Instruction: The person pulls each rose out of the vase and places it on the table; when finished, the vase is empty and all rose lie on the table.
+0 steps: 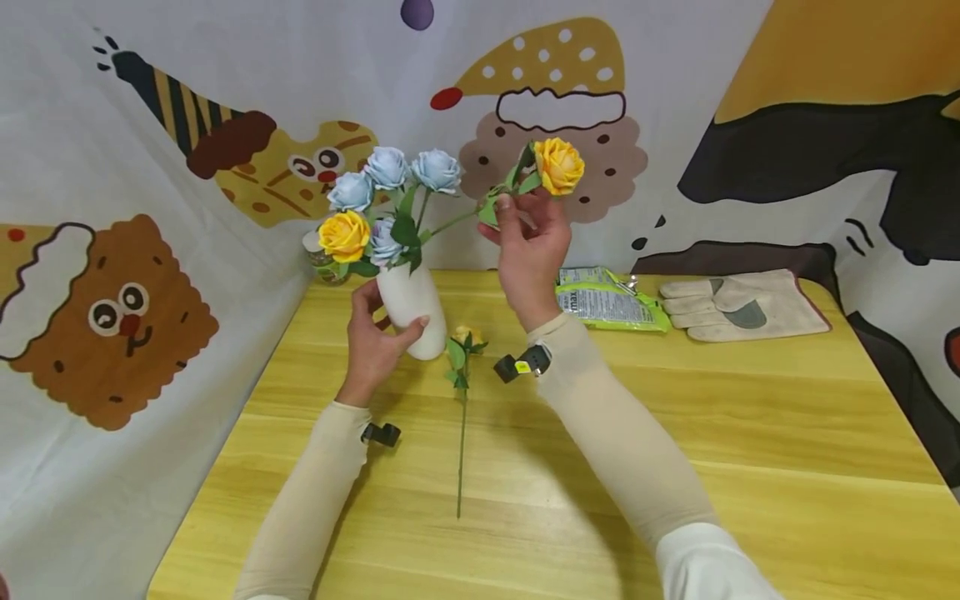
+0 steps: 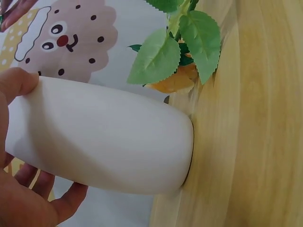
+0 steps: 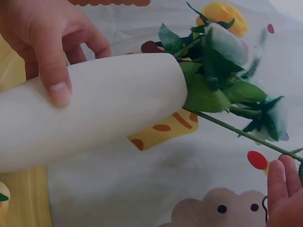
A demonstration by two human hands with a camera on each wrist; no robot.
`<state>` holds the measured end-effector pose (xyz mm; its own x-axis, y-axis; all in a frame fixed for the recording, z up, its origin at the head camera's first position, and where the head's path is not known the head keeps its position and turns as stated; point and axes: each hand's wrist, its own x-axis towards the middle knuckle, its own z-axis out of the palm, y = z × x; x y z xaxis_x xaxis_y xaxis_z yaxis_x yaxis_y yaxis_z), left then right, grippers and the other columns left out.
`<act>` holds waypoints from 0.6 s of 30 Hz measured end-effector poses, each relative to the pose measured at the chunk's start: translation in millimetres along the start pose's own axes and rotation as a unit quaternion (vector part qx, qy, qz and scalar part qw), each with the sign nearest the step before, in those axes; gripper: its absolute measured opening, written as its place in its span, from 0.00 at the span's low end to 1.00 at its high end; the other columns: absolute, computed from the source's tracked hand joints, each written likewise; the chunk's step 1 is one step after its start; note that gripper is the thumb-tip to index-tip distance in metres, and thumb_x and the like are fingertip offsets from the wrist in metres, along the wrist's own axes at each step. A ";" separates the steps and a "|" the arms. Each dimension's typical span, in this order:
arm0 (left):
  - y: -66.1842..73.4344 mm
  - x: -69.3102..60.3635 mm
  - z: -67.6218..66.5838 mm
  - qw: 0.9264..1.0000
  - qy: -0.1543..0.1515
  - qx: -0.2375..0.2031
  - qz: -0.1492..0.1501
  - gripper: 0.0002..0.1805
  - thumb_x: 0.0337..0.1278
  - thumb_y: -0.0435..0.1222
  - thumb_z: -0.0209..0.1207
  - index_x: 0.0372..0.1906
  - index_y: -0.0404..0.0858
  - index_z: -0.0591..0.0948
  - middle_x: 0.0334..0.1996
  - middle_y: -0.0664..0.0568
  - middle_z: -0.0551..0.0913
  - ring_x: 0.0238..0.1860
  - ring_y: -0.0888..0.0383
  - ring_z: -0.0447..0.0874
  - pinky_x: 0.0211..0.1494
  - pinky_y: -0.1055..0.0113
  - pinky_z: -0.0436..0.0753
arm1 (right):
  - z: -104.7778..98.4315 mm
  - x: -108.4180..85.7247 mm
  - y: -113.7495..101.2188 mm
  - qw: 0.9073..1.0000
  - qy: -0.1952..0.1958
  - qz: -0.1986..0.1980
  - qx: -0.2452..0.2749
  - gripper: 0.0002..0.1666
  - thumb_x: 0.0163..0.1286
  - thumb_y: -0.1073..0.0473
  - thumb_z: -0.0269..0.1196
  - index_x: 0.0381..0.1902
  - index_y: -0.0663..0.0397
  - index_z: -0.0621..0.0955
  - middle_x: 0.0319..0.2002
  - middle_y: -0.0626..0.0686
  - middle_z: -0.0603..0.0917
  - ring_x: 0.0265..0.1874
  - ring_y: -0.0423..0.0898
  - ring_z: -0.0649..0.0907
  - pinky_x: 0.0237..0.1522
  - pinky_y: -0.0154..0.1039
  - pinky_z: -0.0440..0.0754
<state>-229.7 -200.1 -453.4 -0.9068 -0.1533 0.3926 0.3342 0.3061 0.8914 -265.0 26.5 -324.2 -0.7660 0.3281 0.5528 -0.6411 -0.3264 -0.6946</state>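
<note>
A white vase (image 1: 414,310) stands on the table, holding several light blue roses (image 1: 387,168) and one yellow rose (image 1: 345,237). My left hand (image 1: 377,346) grips the vase from its left side, thumb across the front; the left wrist view shows the vase's base (image 2: 182,146) at the wooden tabletop. With my right hand (image 1: 534,254) I pinch the stem of another yellow rose (image 1: 559,167), which leans out to the right. In the right wrist view its green stem (image 3: 241,133) runs into the vase mouth. A further yellow rose (image 1: 468,337) lies on the table, stem toward me.
At the back right of the table (image 1: 750,417) lie a green and white packet (image 1: 611,302) and a pale work glove (image 1: 742,307). A small jar (image 1: 326,265) stands behind the vase at the left. A cloth with cartoon prints (image 1: 300,50) hangs behind the table.
</note>
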 end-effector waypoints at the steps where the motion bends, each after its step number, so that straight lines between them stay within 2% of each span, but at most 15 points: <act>1: 1.3 -0.4 0.1 1.000 0.000 -0.001 -0.002 0.49 0.48 0.34 0.80 0.74 0.39 0.65 0.65 0.41 0.75 0.66 0.46 0.75 0.63 0.40 0.81 | -1.9 0.5 -0.6 1.000 0.008 -0.003 0.002 0.16 0.76 0.68 0.64 0.58 0.61 0.76 0.41 0.50 0.83 0.34 0.46 0.91 0.39 0.46 0.92; 6: 3.5 -1.7 0.4 1.000 0.019 -0.002 -0.006 0.47 0.50 0.34 0.79 0.75 0.38 0.67 0.65 0.41 0.75 0.66 0.47 0.74 0.63 0.41 0.80 | -12.0 2.8 -4.2 0.999 0.041 -0.002 0.006 0.14 0.78 0.64 0.63 0.57 0.54 0.74 0.42 0.50 0.83 0.32 0.49 0.93 0.37 0.46 0.92; 9: 4.0 -2.4 -0.6 1.000 0.031 -0.001 0.001 0.45 0.52 0.35 0.78 0.74 0.39 0.69 0.64 0.42 0.76 0.66 0.49 0.74 0.62 0.41 0.80 | -19.8 2.8 -5.4 0.997 0.073 0.011 0.027 0.12 0.79 0.64 0.62 0.55 0.53 0.74 0.42 0.52 0.84 0.31 0.49 0.93 0.37 0.45 0.92; 14: 6.1 -3.2 -1.9 0.999 0.031 0.002 0.008 0.43 0.53 0.39 0.79 0.73 0.40 0.71 0.63 0.44 0.77 0.65 0.52 0.75 0.62 0.42 0.80 | -34.2 -0.6 -5.7 0.990 0.127 0.023 0.050 0.14 0.77 0.66 0.64 0.53 0.52 0.73 0.42 0.55 0.83 0.30 0.49 0.92 0.37 0.45 0.92; 18: 8.3 -4.0 -1.7 0.999 0.033 0.009 0.009 0.44 0.53 0.40 0.79 0.74 0.40 0.71 0.64 0.43 0.76 0.66 0.51 0.75 0.63 0.40 0.81 | -45.8 -3.3 -5.0 0.986 0.153 0.024 0.059 0.17 0.75 0.67 0.66 0.54 0.53 0.71 0.43 0.56 0.84 0.29 0.50 0.92 0.36 0.45 0.92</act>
<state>-222.9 -198.5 -447.2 -0.8818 -0.2095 0.4226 0.3444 0.3262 0.8803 -257.1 67.7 -343.6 -0.7575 0.5555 0.3429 -0.6189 -0.4440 -0.6480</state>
